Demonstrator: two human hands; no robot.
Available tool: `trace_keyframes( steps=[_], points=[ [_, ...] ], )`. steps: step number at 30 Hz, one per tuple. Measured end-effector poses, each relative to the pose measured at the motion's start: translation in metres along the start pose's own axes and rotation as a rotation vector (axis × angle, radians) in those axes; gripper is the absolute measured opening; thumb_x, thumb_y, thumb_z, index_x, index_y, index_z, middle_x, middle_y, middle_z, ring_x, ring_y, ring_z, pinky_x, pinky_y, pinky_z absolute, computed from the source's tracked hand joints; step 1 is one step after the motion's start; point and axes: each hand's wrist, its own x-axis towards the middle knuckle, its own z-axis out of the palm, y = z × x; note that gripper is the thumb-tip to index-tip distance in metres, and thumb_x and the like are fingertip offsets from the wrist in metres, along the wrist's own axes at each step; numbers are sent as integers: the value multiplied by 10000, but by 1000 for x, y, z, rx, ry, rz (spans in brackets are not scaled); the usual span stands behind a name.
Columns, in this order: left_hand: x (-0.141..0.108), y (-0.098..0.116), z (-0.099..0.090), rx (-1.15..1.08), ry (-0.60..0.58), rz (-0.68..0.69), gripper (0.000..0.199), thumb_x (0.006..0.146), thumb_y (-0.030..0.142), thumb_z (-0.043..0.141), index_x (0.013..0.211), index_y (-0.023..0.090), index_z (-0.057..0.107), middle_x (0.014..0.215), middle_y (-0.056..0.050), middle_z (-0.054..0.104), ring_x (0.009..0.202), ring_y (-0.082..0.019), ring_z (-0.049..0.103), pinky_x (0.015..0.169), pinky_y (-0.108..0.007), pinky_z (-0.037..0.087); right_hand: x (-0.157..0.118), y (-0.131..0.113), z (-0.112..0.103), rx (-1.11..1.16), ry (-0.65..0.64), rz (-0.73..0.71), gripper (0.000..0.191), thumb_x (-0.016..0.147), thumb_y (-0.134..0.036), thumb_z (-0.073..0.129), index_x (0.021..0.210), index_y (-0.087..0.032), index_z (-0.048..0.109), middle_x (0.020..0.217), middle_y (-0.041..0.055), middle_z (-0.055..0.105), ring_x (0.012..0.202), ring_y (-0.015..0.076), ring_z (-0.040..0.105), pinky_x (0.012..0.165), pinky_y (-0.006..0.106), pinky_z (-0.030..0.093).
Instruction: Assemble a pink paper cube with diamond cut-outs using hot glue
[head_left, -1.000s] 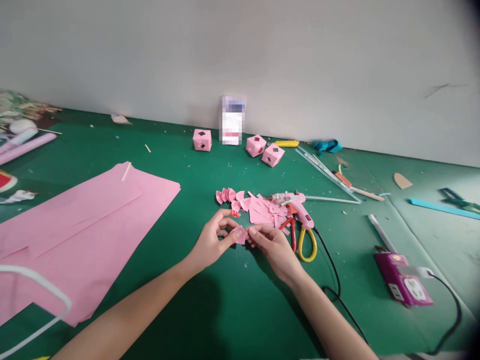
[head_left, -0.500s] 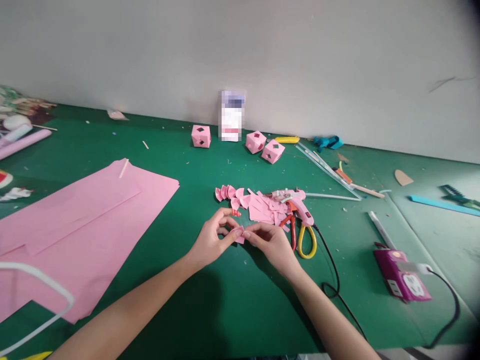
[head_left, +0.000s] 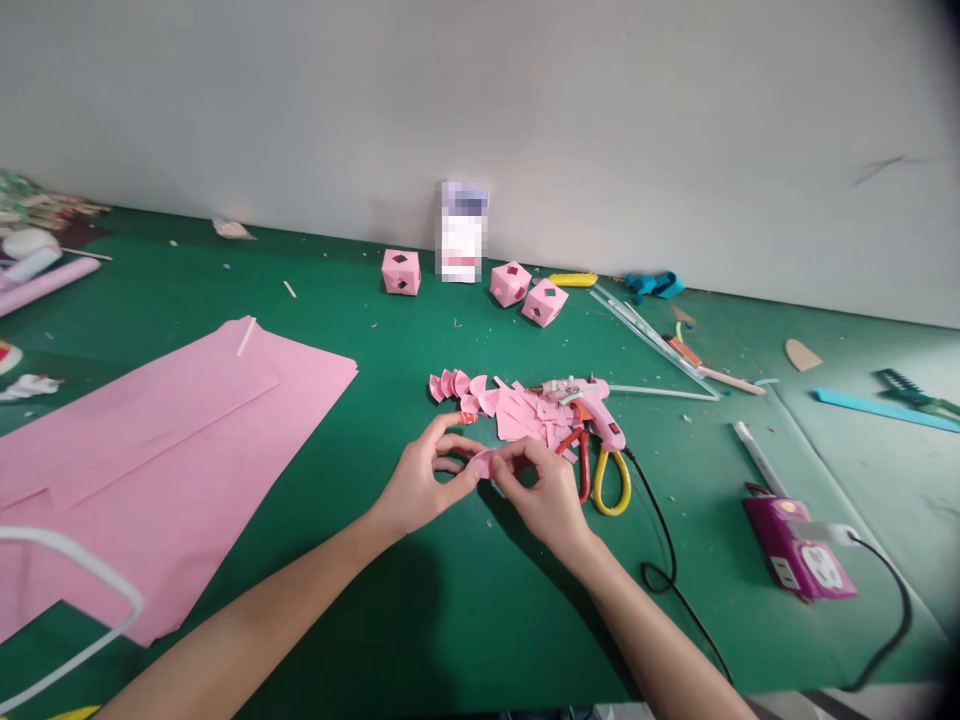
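Observation:
Between my two hands is a small curved piece of pink paper (head_left: 484, 463). My left hand (head_left: 424, 474) pinches its left end between thumb and fingers. On its right end, the thumb and fingertips of my right hand (head_left: 541, 488) are closed. Just beyond my hands lie several folded pink paper pieces (head_left: 459, 384) in a cluster and a pile of flat pink strips (head_left: 522, 412). A pink glue gun (head_left: 598, 408) rests on the pile's right side. Scissors with a red and a yellow handle (head_left: 613, 482) lie partly under it, beside my right hand.
Large pink sheets (head_left: 187, 450) cover the left of the green table (head_left: 337, 640). Three pink paper cubes (head_left: 401, 273) with cut-out holes stand near the wall. A purple power adapter (head_left: 799, 545) with a black cord is at right; a yellow cutter (head_left: 574, 280) lies at the back.
The pink paper piece has turned in my fingers and now shows a curved shape. My right fingers have shifted slightly up along it.

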Motion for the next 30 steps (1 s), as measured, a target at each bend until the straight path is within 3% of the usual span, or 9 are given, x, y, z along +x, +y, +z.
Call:
trace_keyframes(
  steps=[3,6,10,14,19,25,30],
  points=[
    [-1,2,-1,-66,-13,-28,573,868,351,755,1328,180,461,1140,-133,766,991,-235,756,863,-379,610,1,2,-2,28,12,31,210,887,-402,694,794,-214,674,702,31,691,639,178,612,628,311,490],
    [3,2,-4,-198,-6,-112,658,840,391,796,1344,173,434,1093,-123,778,885,-217,768,836,-382,620,2,4,-3,98,-4,87,278,878,-471,705,806,-204,687,717,40,693,643,178,600,626,314,485],
    [9,4,-8,-344,35,-168,727,769,392,872,1308,162,442,1000,-87,790,760,-174,753,773,-339,623,6,2,-7,252,-93,204,436,842,-630,711,849,-194,730,700,42,693,630,178,608,604,310,495],
    [10,6,-9,-392,49,-146,739,742,394,896,1284,159,451,943,-60,779,742,-161,739,729,-309,617,8,-2,-11,330,-162,222,522,840,-714,666,802,-197,724,663,26,666,600,161,599,579,293,502],
    [8,5,-10,-356,-32,-161,707,746,370,895,1274,178,465,958,-55,776,792,-162,739,766,-311,603,6,-6,-9,329,-234,262,474,792,-663,757,796,-191,714,591,-7,631,524,128,540,528,265,437],
    [7,2,-11,-262,-135,-106,628,743,393,890,1208,196,517,1023,-87,777,928,-214,743,796,-328,568,0,-6,-3,316,-200,211,498,775,-642,777,639,-204,582,554,-36,517,516,105,397,506,264,278],
    [7,2,-13,-307,-175,-77,656,739,512,872,1201,188,537,1038,-107,769,912,-213,737,786,-317,554,-2,-5,0,336,-130,201,496,768,-631,785,623,-205,576,568,-27,499,555,120,383,534,280,281]
  ],
)
